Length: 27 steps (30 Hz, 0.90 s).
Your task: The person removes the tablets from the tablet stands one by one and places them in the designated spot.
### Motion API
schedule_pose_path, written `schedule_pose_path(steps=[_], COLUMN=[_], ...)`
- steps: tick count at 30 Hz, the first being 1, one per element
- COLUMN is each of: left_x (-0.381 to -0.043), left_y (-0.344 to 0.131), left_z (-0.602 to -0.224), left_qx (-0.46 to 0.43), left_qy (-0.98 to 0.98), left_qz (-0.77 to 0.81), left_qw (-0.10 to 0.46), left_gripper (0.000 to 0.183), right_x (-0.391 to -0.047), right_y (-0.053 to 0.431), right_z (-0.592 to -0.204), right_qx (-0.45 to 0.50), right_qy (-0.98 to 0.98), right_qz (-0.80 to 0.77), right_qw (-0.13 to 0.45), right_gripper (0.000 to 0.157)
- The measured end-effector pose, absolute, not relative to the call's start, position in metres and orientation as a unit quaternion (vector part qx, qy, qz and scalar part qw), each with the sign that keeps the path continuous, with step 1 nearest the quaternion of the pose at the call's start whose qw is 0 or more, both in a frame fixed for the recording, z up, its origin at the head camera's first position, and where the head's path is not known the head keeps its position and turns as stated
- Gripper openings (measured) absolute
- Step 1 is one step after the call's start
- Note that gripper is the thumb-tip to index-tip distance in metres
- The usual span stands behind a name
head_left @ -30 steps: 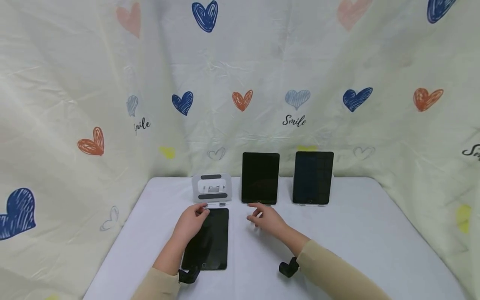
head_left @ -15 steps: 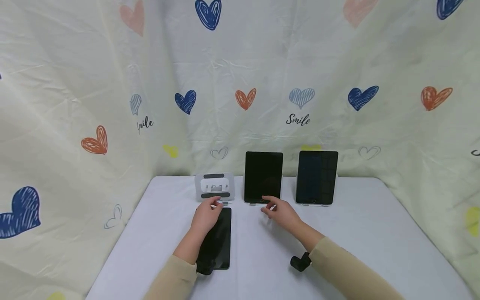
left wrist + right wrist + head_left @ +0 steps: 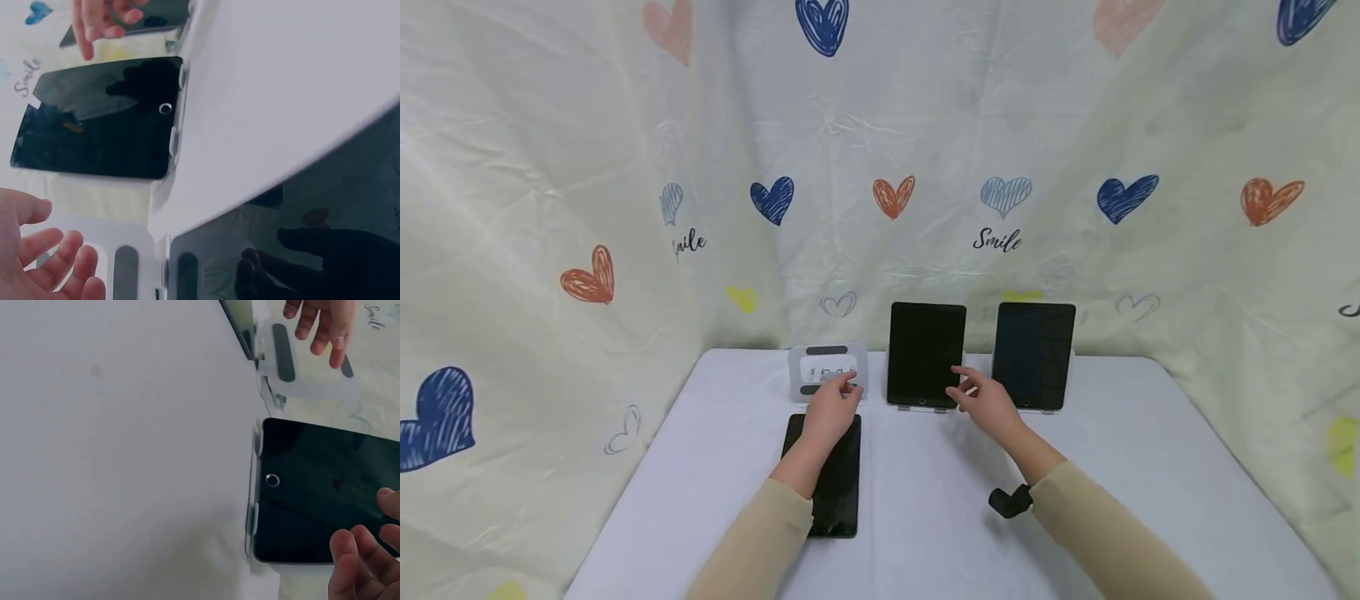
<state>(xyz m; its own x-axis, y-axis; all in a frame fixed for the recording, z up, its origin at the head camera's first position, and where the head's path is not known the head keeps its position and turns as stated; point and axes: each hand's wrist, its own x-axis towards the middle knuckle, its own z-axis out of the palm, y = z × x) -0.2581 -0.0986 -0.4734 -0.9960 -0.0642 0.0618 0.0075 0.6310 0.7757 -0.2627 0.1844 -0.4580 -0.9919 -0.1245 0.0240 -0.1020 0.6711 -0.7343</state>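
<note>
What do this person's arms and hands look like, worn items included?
The left sleeve and right sleeve are plain beige. The left hand and right hand wear no gloves. A small black device shows at the right sleeve's end.

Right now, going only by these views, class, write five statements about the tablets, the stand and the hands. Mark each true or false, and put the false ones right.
1. The middle tablet and right tablet are propped up. True.
2. The front tablet is propped up too. False: it lies flat on the table.
3. The grey stand beyond the front tablet bears no tablet. True.
4. The left hand grips a tablet. False: it holds nothing and is near the grey stand.
5. In the head view, right hand fingertips overlap the middle tablet. True.
</note>
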Motion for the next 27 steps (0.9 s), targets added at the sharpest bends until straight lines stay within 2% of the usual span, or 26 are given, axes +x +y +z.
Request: schedule_pose_path(steps=[18,27], left_x=[-0.299,-0.311], left_y=[-0.066,-0.055], left_z=[-0.455,-0.442], left_qx=[-0.022,-0.026], left_qy=[-0.908,-0.908], left_qz=[-0.417,-0.416], left_qw=[0.029,0.031], left_gripper=[0.046,0.050], right_x=[-0.289,-0.300], right_y=[0.195,0.191], right_z=[-0.446,-0.442], right_qx=[-0.014,0.001], right_qy=[0.911,0.916], right_qz=[-0.409,-0.400], right_qw=[-0.055,-0.037], right_gripper=[0.053,0.061])
